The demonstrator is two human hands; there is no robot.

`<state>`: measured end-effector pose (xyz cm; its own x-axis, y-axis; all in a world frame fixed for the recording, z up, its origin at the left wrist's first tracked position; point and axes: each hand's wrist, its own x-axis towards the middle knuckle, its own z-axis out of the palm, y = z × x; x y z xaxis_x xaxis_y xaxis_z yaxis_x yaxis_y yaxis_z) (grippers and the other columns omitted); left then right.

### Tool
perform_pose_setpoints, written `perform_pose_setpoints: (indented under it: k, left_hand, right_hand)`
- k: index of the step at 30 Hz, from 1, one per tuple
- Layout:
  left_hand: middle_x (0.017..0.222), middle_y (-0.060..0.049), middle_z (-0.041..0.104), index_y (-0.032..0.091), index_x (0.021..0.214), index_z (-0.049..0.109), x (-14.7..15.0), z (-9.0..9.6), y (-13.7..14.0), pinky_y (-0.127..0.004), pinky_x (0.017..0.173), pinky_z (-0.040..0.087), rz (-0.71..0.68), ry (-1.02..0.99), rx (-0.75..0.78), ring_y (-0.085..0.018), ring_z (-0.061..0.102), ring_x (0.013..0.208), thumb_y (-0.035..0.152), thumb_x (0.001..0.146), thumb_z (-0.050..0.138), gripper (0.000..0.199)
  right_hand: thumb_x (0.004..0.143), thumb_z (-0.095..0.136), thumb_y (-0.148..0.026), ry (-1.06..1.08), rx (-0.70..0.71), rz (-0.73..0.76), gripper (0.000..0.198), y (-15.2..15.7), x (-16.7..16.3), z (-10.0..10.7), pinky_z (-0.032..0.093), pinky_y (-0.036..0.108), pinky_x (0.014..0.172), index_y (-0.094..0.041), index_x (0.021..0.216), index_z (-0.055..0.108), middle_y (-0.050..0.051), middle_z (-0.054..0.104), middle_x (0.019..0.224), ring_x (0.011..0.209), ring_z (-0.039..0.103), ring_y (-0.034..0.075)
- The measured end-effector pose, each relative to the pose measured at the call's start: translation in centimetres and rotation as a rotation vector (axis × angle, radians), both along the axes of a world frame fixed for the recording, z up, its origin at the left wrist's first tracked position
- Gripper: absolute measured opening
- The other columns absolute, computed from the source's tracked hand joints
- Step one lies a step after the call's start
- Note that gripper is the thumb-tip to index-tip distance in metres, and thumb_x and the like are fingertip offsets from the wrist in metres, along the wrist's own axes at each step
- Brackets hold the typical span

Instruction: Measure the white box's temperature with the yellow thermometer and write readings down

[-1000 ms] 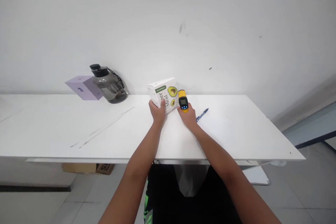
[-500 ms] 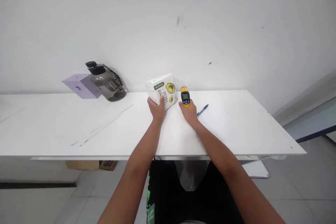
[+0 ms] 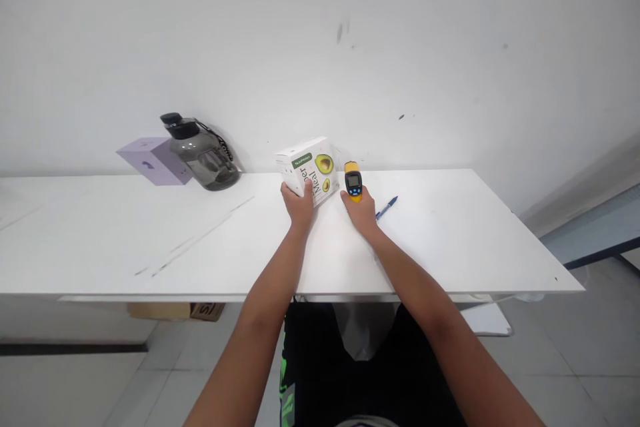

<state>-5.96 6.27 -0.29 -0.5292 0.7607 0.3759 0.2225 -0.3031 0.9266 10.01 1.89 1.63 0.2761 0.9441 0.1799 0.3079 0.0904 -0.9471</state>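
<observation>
A white carton with avocado pictures (image 3: 313, 167) stands turned at an angle near the wall, and my left hand (image 3: 300, 205) grips its lower left part, thumb on the printed front. Just right of it, my right hand (image 3: 361, 209) is closed round the handle of a yellow and black infrared thermometer (image 3: 353, 180). The thermometer's small screen and blue buttons face me; its handle is mostly hidden by the hand. A blue pen (image 3: 387, 207) lies on the table right beside my right wrist, its lower end partly covered.
On the left, a dark translucent water bottle (image 3: 206, 157) with a black cap and strap leans by a lilac box (image 3: 157, 161). The white table (image 3: 200, 247) meets the wall behind. Below its front edge sit a cardboard box (image 3: 175, 310) and a white flat object (image 3: 487, 320).
The whole view has shifted very slightly, with the table a little higher in the picture. Both hands keep their hold on the carton and the infrared thermometer.
</observation>
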Motion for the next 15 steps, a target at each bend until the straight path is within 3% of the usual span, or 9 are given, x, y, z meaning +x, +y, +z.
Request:
perform_pose_setpoints:
  k: [10,15]
  left_hand:
    - [0.126,-0.013,0.050,0.021,0.123,0.040,0.08,0.08,0.02,-0.039,0.098,0.043,-0.010,0.000,-0.016,-0.024,0.051,0.116,0.054,0.076,0.065,0.063]
    - [0.125,-0.012,0.051,0.022,0.123,0.040,0.13,0.15,-0.07,-0.039,0.097,0.043,-0.016,-0.002,-0.007,-0.024,0.052,0.116,0.054,0.076,0.065,0.062]
  right_hand:
    - [0.074,0.055,-0.055,-0.035,0.005,-0.027,0.033,-0.26,-0.18,0.39,0.042,0.029,0.064,-0.025,0.087,0.053,0.000,0.059,0.075,0.068,0.053,0.018]
    - [0.075,0.054,-0.054,-0.062,-0.017,0.003,0.035,-0.30,-0.10,0.36,0.043,0.031,0.067,-0.025,0.096,0.054,0.002,0.061,0.080,0.072,0.055,0.020]
